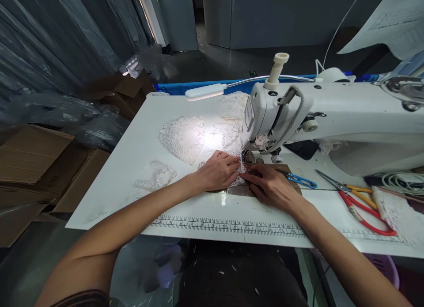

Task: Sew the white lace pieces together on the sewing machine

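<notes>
A white sewing machine point(357, 115) stands on the table, and a small piece of white lace point(239, 178) lies under its presser foot point(244, 157). From the left side, my left hand point(220, 171) presses on that lace with its fingers held together close to the foot. My right hand point(270, 185) grips the lace's right edge between thumb and fingers. Blue thread snips point(302, 180) lie just behind my right hand, their blades partly hidden; I cannot tell whether it touches them. More white lace pieces point(185, 137) are spread beyond my left hand.
Scissors with red handles point(364, 210) and orange-handled scissors point(362, 194) lie at right near folded lace point(400, 214). A printed ruler point(232, 227) runs along the table's front edge. A lit lamp point(205, 92) hangs over the lace. Cardboard boxes point(33, 157) stand left.
</notes>
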Available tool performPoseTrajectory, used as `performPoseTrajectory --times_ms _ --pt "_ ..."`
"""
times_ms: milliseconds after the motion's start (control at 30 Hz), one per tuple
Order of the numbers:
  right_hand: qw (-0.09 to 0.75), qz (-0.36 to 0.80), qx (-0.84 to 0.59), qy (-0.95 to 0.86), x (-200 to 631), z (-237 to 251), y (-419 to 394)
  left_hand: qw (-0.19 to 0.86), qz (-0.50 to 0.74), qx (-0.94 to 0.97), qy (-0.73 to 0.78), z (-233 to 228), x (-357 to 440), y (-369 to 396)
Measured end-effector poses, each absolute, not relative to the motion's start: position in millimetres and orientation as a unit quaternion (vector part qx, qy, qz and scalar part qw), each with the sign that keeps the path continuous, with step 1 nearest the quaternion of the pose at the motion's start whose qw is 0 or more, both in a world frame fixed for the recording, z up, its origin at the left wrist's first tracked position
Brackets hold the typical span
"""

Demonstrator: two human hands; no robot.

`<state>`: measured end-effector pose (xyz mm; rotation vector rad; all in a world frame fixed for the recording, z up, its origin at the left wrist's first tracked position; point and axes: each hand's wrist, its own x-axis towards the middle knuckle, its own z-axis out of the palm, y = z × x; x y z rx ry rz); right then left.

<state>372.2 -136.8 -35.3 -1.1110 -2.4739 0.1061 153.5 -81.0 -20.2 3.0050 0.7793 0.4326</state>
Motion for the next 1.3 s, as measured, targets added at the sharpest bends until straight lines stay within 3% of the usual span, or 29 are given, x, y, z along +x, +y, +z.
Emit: performPoseTrajectory --times_ms 467,1300 --pt "0.206 0.015 -0.446 -0.871 365 -36 -137 0.006 0.204 0.953 0.223 -31 152 -65" --pt "0.227 0.079 -0.476 -0.846 368 -42 -138 0.038 0.16 0.959 0.233 -26 152 -64"
